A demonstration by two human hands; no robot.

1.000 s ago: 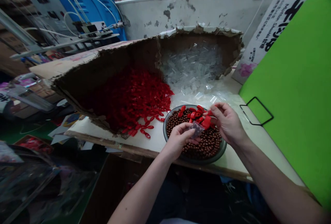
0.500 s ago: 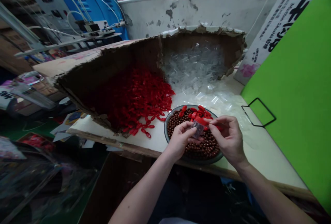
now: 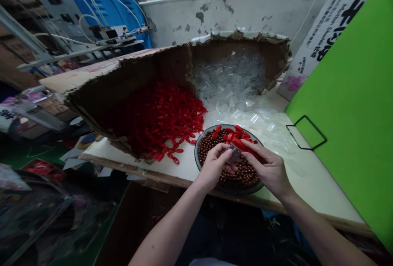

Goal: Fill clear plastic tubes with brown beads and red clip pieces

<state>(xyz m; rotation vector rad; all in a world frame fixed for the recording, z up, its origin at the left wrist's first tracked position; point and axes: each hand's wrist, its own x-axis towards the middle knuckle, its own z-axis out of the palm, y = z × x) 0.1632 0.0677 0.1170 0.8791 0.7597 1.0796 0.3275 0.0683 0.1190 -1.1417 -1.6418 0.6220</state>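
"Over the grey bowl (image 3: 196, 155), as the head camera sees it, what does your left hand (image 3: 215, 163) have?"

"A pinch on a small clear plastic piece (image 3: 234, 154). My thumb and fingers hold it just above the brown beads (image 3: 245, 176); I can't make out whether anything is inside."

"And your right hand (image 3: 272, 168)?"

"Narrow as well, thumb and fingers close together on a red plastic piece (image 3: 240, 143). It sits right by the clear one, though I can't tell whether they touch, since my fingers hide part of it."

"What lies in the bowl?"

"Glossy beads nearly fill it, and several loose red pieces (image 3: 230, 136) rest on top toward the far side."

"Past that?"

"To the left, a red heap (image 3: 162, 110) spills from a torn-edged cardboard box (image 3: 82, 73) onto the white tabletop (image 3: 310, 184). Beside it, in the box's right-hand compartment, is a pile of clear pieces (image 3: 231, 82), which spreads out behind the bowl."

"And on your right?"

"A bright green panel (image 3: 346, 114) stands there, with a printed white carton (image 3: 307, 53) behind it."
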